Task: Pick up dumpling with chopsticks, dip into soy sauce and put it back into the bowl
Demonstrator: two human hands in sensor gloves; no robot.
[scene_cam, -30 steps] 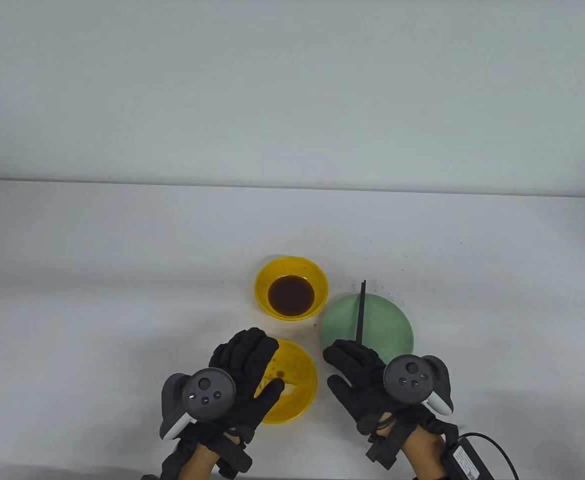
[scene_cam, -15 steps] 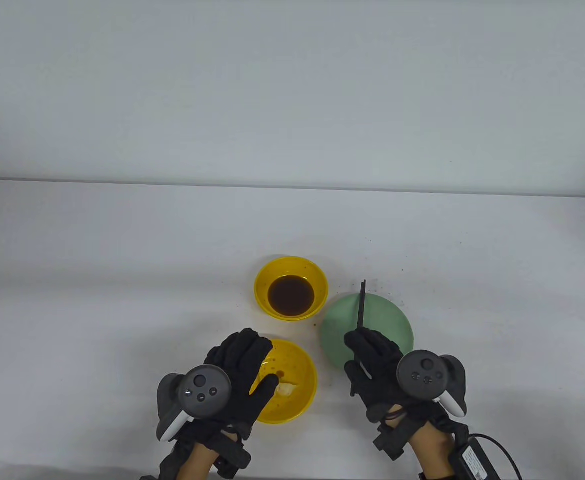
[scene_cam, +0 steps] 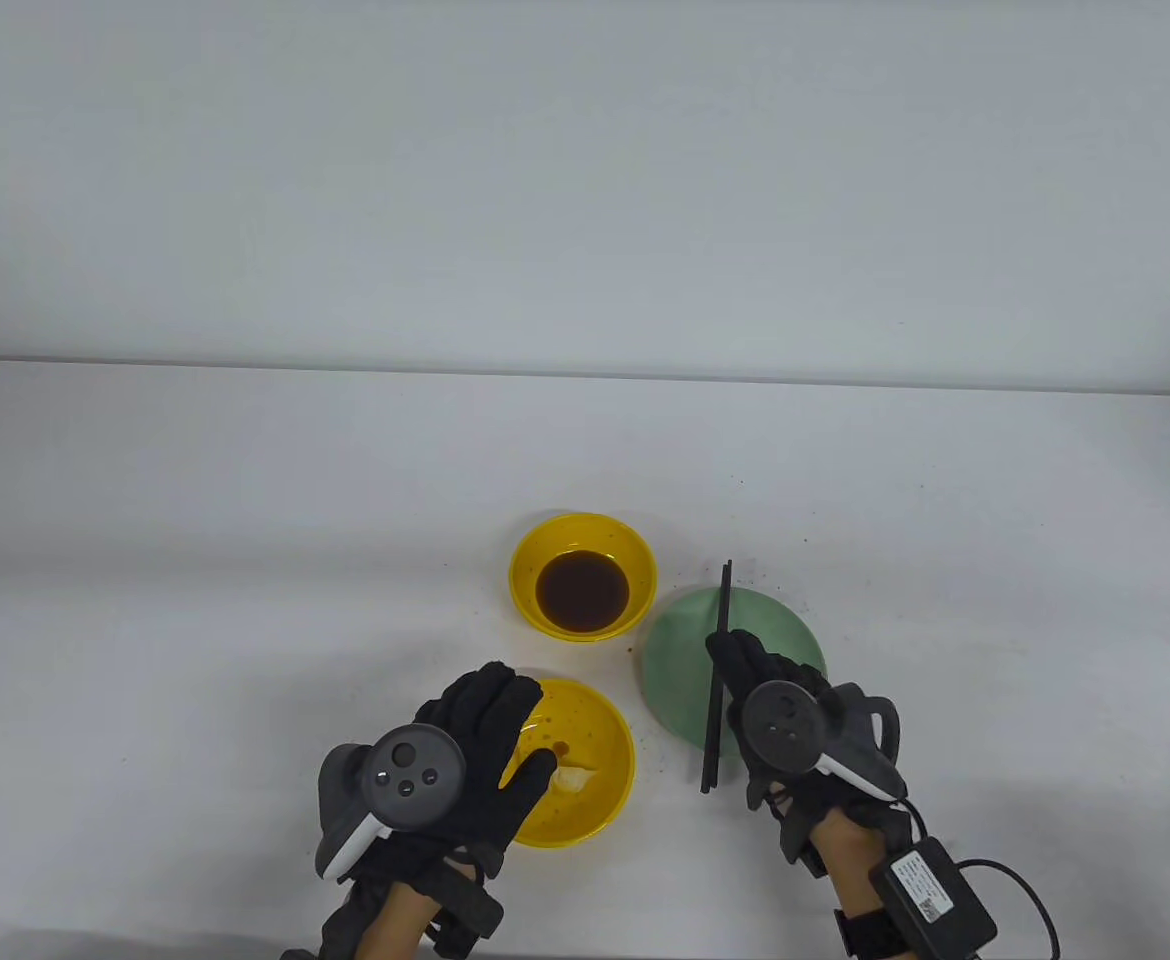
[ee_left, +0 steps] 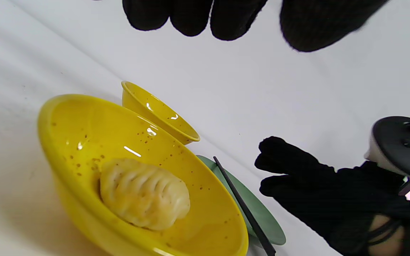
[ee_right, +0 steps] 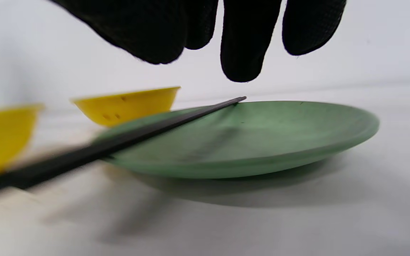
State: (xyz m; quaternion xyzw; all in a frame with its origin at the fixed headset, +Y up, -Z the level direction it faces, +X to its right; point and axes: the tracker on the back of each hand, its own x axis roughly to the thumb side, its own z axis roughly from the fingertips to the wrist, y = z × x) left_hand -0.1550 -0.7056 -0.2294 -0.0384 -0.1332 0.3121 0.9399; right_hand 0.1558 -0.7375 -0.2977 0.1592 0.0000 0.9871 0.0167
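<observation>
A pale dumpling [scene_cam: 575,778] [ee_left: 144,193] lies in the near yellow bowl [scene_cam: 600,730] [ee_left: 84,124]. Behind it stands a smaller yellow bowl [scene_cam: 530,560] of dark soy sauce [scene_cam: 582,592]. Black chopsticks [scene_cam: 719,640] [ee_right: 148,133] [ee_left: 240,202] lie together across the left side of a green plate [scene_cam: 680,650] [ee_right: 262,142], their near ends on the table. My right hand [scene_cam: 755,670] [ee_left: 315,192] hovers over the plate just right of the chopsticks, and its fingers [ee_right: 244,46] hang above them, holding nothing. My left hand [scene_cam: 480,725] lies flat over the near bowl's left rim, with its fingers [ee_left: 190,14] straight.
Small brown sauce specks [scene_cam: 765,580] dot the white table around the plate. A black box with a cable [scene_cam: 935,890] is strapped to my right forearm. The table's far edge [scene_cam: 585,375] meets a plain wall.
My right hand has moved from the table left of the plate up and right, over the plate beside the chopsticks, and has turned. The chopsticks and my left hand have stayed put.
</observation>
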